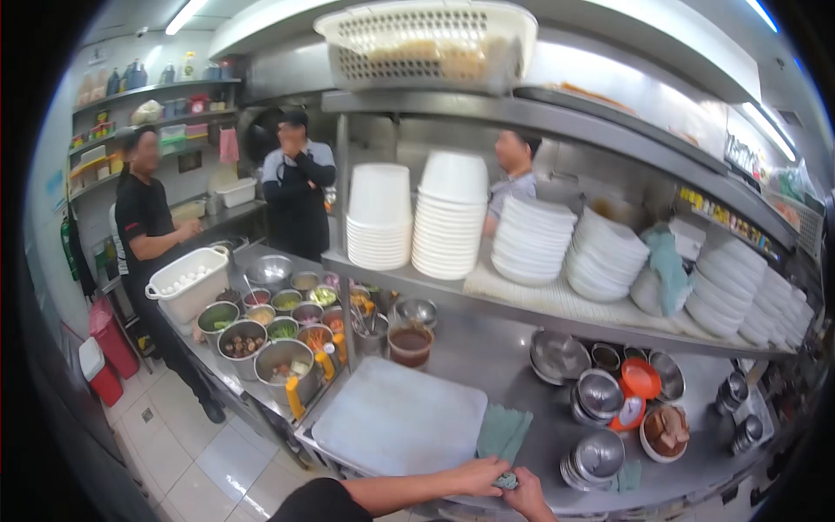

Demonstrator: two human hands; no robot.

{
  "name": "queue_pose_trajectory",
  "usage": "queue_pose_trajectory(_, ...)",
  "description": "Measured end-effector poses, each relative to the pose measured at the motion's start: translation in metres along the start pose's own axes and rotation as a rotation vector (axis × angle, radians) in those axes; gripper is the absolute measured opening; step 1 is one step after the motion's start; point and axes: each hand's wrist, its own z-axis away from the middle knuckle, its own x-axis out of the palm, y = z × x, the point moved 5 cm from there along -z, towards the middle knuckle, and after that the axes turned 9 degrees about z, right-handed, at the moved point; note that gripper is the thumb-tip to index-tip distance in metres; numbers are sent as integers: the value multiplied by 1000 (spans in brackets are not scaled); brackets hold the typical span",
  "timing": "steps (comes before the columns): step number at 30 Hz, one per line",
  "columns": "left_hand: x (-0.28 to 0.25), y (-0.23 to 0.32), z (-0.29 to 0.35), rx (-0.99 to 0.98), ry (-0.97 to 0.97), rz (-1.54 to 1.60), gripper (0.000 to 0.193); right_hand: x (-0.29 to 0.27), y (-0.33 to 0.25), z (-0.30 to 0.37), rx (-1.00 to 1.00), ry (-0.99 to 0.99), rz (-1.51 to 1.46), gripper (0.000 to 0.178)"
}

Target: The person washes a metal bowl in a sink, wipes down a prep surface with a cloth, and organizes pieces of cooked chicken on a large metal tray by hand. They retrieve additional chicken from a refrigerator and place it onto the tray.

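Close together at the table's front edge, my left hand (pixel 477 478) and my right hand (pixel 525 494) are both closed on a small bunched grey-green cloth (pixel 505 480). Just beyond them a green cloth (pixel 506 432) lies spread on the steel counter, against the right edge of a large white cutting board (pixel 400 406). Whether the bunched piece joins the spread cloth cannot be made out. A stack of steel bowls (pixel 600 454) stands to the right of my right hand.
Food-filled containers, including a steel pot (pixel 285 364), crowd the left. A brown sauce tub (pixel 410 344) stands behind the board. Rightward are an orange scale (pixel 628 414) and a bowl of meat (pixel 665 432). An overhead shelf (pixel 417 271) carries stacked white containers. Several people stand beyond.
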Motion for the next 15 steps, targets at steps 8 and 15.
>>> queue_pose_trajectory(8,-42,12,37,-79,72,290,16,-34,-17,11,224,-161,-335,31)
queue_pose_trajectory(15,-99,-8,-18,-137,545,-15,13,-54,14,-76,387,-82,-26,59)
